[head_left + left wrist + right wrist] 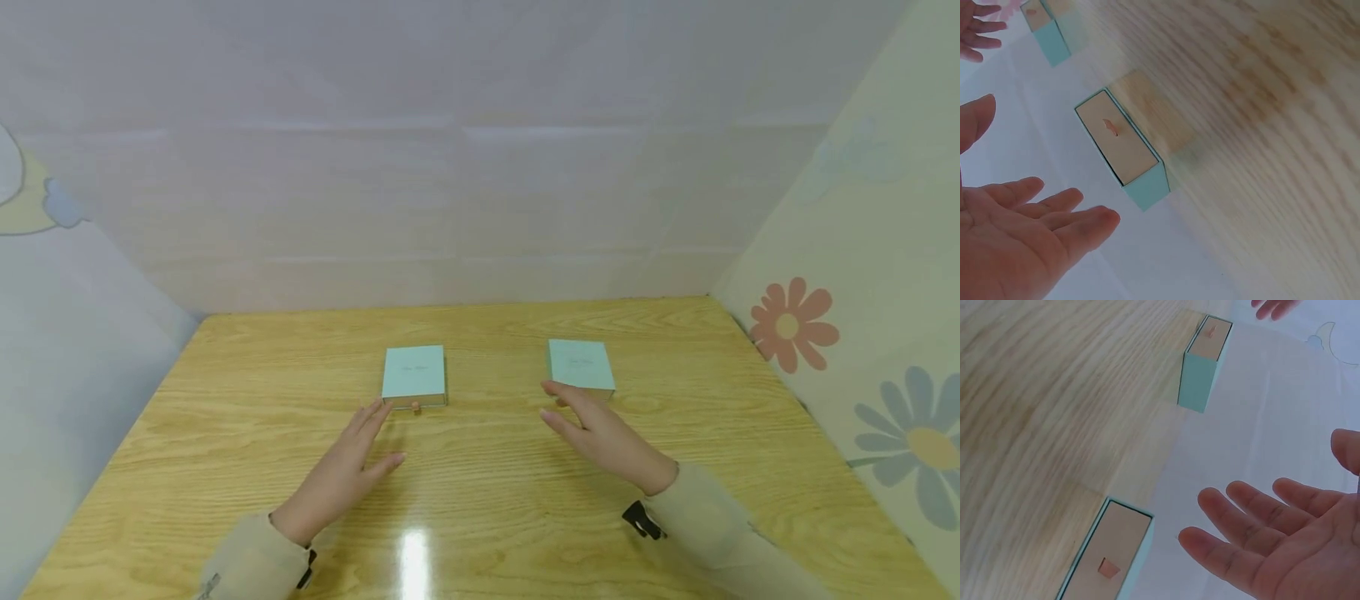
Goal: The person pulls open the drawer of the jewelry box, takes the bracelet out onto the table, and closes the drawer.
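Observation:
Two small mint-green drawer boxes lie on the wooden table, the left box (pixel 414 371) and the right box (pixel 581 362). Each has a tan front with a small pull tab (pixel 1110 127) facing the person. The left hand (pixel 341 475) hovers by the near left corner of the left box, fingers extended and thumb apart. At the near edge of the right box, the right hand (pixel 607 437) is held with fingers stretched and covers part of that box's front in the head view. Both wrist views show bare palms that hold nothing.
The wooden table (pixel 480 500) meets a pale hanging cloth (pixel 480 183) at its back edge. A side sheet with printed flowers (pixel 787 325) borders the right, and another printed sheet (pixel 60 333) the left. Dark cuff straps (pixel 643 521) hang from the sleeves.

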Motion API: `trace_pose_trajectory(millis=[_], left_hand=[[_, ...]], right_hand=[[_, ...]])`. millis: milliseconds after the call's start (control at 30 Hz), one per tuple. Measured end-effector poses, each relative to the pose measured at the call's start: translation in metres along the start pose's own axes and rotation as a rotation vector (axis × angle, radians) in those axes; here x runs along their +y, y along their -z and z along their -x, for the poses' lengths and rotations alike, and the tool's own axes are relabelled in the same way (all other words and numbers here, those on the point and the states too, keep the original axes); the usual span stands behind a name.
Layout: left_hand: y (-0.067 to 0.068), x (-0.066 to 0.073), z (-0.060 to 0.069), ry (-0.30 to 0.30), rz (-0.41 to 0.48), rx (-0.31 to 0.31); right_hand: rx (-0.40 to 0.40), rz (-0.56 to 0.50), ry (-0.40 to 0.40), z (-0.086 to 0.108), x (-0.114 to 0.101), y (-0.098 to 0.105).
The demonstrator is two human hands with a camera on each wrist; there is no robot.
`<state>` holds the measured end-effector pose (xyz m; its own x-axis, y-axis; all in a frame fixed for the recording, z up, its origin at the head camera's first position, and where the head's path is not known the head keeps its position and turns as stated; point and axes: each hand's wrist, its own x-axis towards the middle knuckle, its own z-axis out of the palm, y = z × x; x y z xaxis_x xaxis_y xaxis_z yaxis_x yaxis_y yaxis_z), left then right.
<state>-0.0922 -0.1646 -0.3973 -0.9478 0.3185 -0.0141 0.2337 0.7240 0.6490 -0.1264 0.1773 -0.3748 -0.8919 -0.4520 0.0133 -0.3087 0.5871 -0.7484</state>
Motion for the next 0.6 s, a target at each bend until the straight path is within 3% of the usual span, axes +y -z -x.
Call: trace_pose_trajectory(millis=[200, 600], left_hand=[[-0.002, -0.001, 0.001, 0.039, 0.042, -0.037], [-0.007, -0.001, 0.001, 0.072, 0.125, -0.023]], right_hand=[[-0.005, -0.051, 0.011, -0.003, 0.002, -0.006], [-0.046, -0.083, -0.001, -0.010, 0.003, -0.020]])
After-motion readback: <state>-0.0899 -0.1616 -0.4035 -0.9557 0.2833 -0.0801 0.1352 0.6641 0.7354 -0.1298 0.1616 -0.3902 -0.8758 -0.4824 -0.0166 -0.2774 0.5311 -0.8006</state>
